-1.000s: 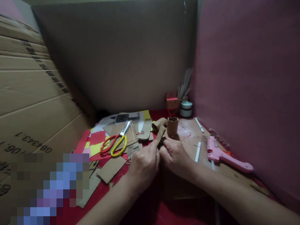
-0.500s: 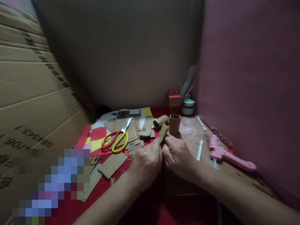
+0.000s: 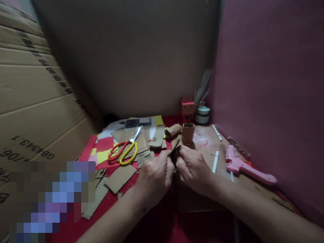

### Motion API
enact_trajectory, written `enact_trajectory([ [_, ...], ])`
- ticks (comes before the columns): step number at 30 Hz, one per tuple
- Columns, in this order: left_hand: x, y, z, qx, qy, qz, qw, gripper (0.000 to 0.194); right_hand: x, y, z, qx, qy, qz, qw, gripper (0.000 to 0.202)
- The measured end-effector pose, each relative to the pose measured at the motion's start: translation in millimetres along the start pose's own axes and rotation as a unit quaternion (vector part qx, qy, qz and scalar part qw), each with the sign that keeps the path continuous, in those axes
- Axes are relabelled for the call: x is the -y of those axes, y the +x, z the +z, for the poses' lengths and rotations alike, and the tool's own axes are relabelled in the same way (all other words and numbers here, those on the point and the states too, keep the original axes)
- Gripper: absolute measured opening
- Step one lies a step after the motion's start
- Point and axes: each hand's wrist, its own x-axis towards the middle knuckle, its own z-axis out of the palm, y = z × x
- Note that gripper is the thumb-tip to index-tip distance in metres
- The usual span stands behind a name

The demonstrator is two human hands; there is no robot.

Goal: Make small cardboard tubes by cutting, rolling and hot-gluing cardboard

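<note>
Near the middle of the head view, my left hand [image 3: 157, 173] and my right hand [image 3: 193, 167] both grip a small brown cardboard piece [image 3: 175, 148] between them. Its lower part is dark and largely hidden by my fingers. Just behind my hands an upright cardboard tube [image 3: 188, 133] stands on the board, with a second cardboard roll [image 3: 173, 130] lying on its left. Scissors [image 3: 131, 144] with one red and one yellow handle rest on cardboard scraps left of my hands.
A pink glue gun [image 3: 246, 167] and white sticks [image 3: 215, 162] lie at the right. Behind are a small cardboard figure [image 3: 187, 109] and a light blue pot [image 3: 203, 114]. Loose cardboard [image 3: 120, 179] lies left, beside a large carton [image 3: 37, 101]; a pink wall [image 3: 270, 84] stands right.
The cardboard piece between my hands has turned and now shows less of its flat brown face. My left hand has shifted slightly left and down. The view has moved a little.
</note>
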Motion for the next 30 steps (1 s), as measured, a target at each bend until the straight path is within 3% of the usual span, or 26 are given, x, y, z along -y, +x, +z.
enact_trajectory([
  [7, -0.5, -3.4, 1.2, -0.043, 0.13, 0.105, 0.985, 0.027, 4.1, 4.7, -2.4, -0.016, 0.022, 0.045, 0.999, 0.013],
  [11, -2.4, -4.9, 0.2, -0.029, 0.143, 0.127, 0.981, 0.027, 2.6, 2.8, 0.3, -0.031, -0.068, -0.009, 0.997, 0.014],
  [14, -2.0, -4.8, 1.4, -0.007, 0.134, 0.109, 0.985, 0.027, 1.2, 2.1, 3.8, -0.029, -0.092, -0.032, 0.995, 0.016],
  [18, 0.2, -5.9, 4.5, 0.002, 0.115, 0.081, 0.99, 0.032, 4.3, 2.4, 6.1, -0.022, -0.069, -0.006, 0.997, 0.013],
  [30, -1.3, -4.2, 4.9, -0.016, 0.063, 0.03, 0.997, 0.032, 5.2, 4.0, 3.1, -0.032, 0.004, 0.031, 0.999, 0.018],
])
